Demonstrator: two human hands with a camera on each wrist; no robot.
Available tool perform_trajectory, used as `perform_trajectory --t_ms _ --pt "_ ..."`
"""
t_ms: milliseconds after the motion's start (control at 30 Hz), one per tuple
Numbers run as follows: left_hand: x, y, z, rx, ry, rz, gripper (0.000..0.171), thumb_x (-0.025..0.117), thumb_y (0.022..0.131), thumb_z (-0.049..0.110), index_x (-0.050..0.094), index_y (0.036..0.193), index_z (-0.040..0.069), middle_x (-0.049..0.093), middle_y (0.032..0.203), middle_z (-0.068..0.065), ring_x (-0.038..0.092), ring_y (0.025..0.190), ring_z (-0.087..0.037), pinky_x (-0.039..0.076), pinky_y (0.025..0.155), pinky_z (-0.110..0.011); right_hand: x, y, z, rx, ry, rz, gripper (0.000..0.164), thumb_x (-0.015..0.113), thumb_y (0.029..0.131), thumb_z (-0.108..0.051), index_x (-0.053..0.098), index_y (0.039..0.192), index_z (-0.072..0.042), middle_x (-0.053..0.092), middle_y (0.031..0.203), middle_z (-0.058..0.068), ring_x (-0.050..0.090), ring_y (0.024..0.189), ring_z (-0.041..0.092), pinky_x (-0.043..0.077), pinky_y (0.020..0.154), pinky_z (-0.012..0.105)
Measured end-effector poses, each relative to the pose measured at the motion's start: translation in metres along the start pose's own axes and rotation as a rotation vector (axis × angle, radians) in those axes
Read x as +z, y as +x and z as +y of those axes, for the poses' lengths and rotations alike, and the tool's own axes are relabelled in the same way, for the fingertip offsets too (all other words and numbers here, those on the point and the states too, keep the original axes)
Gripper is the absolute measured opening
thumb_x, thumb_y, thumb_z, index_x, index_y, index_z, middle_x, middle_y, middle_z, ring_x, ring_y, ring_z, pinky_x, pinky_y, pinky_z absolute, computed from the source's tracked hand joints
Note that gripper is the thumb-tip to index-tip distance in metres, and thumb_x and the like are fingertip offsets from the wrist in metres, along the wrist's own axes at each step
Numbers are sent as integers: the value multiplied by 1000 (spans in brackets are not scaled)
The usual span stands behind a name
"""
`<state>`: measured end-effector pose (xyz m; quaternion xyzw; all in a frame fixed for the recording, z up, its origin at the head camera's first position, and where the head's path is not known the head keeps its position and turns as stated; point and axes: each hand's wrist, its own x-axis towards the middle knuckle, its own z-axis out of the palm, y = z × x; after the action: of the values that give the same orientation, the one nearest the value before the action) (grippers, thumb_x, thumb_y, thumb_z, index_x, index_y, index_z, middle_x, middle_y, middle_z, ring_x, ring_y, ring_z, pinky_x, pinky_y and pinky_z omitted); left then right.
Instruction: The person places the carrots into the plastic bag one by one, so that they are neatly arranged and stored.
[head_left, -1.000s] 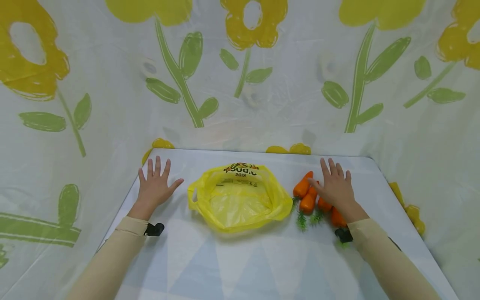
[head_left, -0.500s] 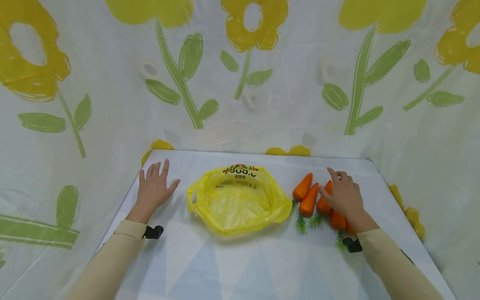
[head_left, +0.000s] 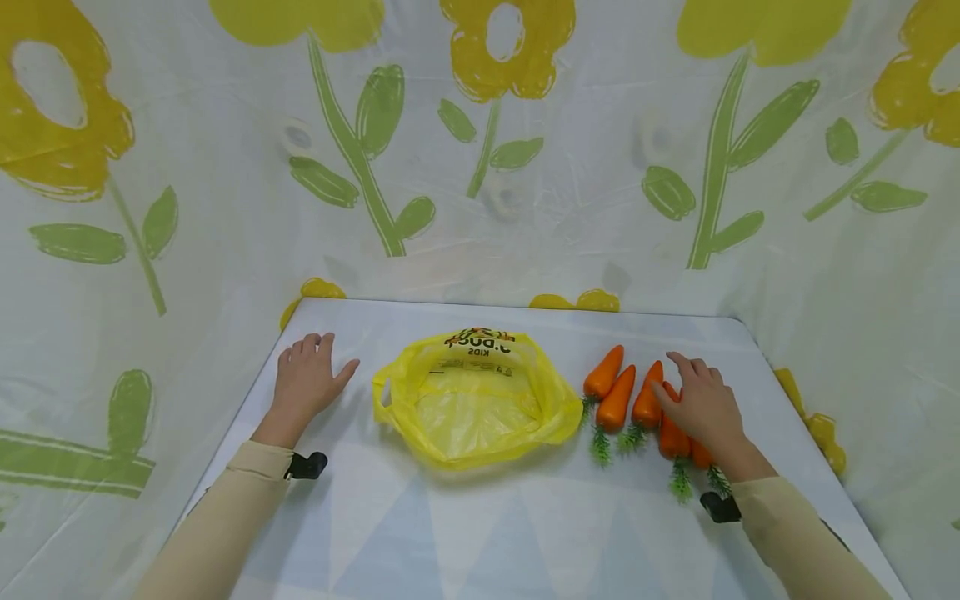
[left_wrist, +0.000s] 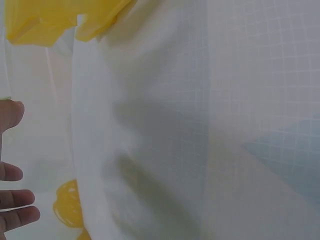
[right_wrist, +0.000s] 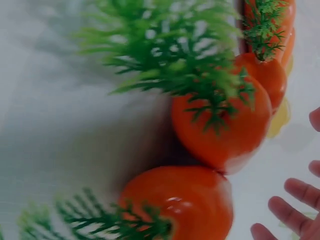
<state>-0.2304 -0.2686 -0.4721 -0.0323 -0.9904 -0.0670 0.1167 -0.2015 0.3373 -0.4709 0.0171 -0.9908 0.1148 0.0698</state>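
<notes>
Orange carrots (head_left: 617, 404) lying side by side, green tops (head_left: 600, 447) attached; yellow bag (head_left: 477, 396) gaping alongside

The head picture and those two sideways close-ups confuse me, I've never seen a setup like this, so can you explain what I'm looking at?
There's no robot here: you're seeing a person's bare left hand and right hand. The wide picture comes from a camera worn on the head, looking forward and down. The close-ups come from a camera on each wrist: the left shows mostly table, the right shows carrots.

On the table sit an open yellow bag and, to its right, at least five orange carrots. Neither hand holds anything. The left is beside the bag; the right is over the carrots at the far right.
</notes>
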Motion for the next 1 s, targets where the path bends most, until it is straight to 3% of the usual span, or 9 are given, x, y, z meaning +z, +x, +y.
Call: perform_trajectory --t_ms 267,600,1000 --pt "1 -2 0 -15 -59 -23 65 60 100 44 47 136 -9 48 132 -34 47 117 -50 42 95 -65 0 -8 9 26 38 -28 63 60 99 -38 43 146 0 55 115 28 48 100 46 50 78 60" --pt "-2 -7 1 -7 -126 -20 60 60 101 41 49 132 -9 49 127 -34 51 109 -50 47 83 -64 1 -17 18 69 92 -50 58 60 100 -37 46 141 2 54 109 26 47 90 38 50 69 47" --pt "3 -8 5 25 -166 -39 60 59 101 41 48 134 -8 47 128 -35 53 104 -48 51 79 -60 -1 -28 34 77 150 -71 52 57 102 -36 50 137 2 52 101 20 50 85 33 44 62 34"
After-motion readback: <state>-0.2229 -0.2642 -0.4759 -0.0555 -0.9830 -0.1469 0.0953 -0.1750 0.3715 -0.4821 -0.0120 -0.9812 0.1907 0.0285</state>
